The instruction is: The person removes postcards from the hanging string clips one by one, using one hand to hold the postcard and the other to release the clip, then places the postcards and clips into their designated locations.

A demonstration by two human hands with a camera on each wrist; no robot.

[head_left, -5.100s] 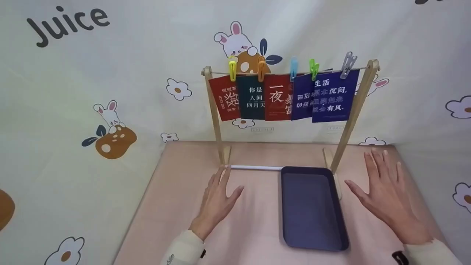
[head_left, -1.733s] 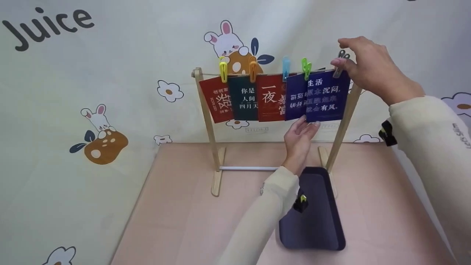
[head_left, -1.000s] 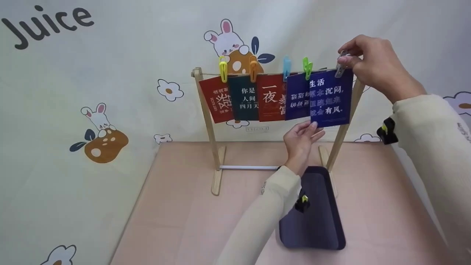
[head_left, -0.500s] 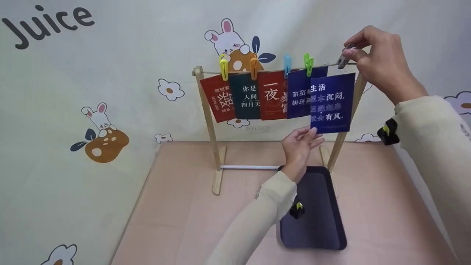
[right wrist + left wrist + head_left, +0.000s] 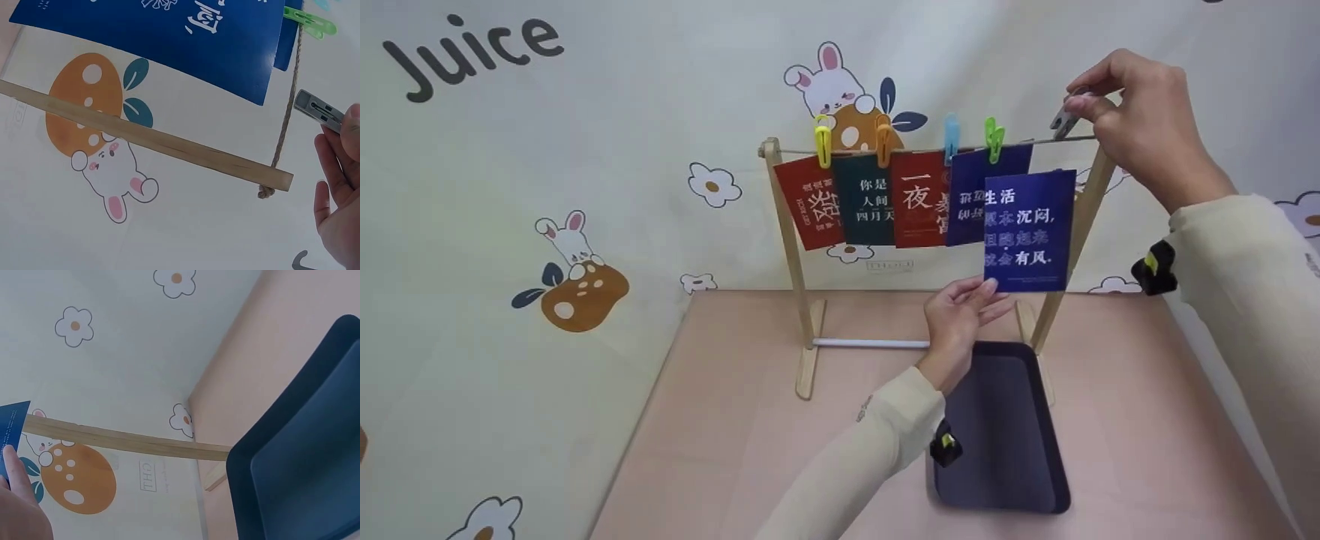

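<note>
My left hand (image 5: 955,326) pinches a blue card (image 5: 1030,229) with white lettering at its lower left corner. The card's top edge is below the rope and free of any clip. Up at the rope's right end, my right hand (image 5: 1159,127) pinches a grey clothespin (image 5: 1065,122) between thumb and fingers. In the right wrist view, the clothespin's (image 5: 319,110) tip is beside the twine rope (image 5: 286,118). Another blue card (image 5: 971,191) hangs behind the held one, from a green clothespin (image 5: 994,141).
The rope spans a wooden rack (image 5: 791,247). Further left hang two red cards (image 5: 919,199) and a dark green card (image 5: 866,202), clipped by yellow (image 5: 823,142), orange (image 5: 883,146) and light blue clothespins (image 5: 952,135). A dark tray (image 5: 1001,435) lies on the pink tabletop (image 5: 720,420).
From the table, both hands rose to the right-hand card. The right hand took the grey clothespin off it and moved slightly up and right; the left hand lowered the freed card.
</note>
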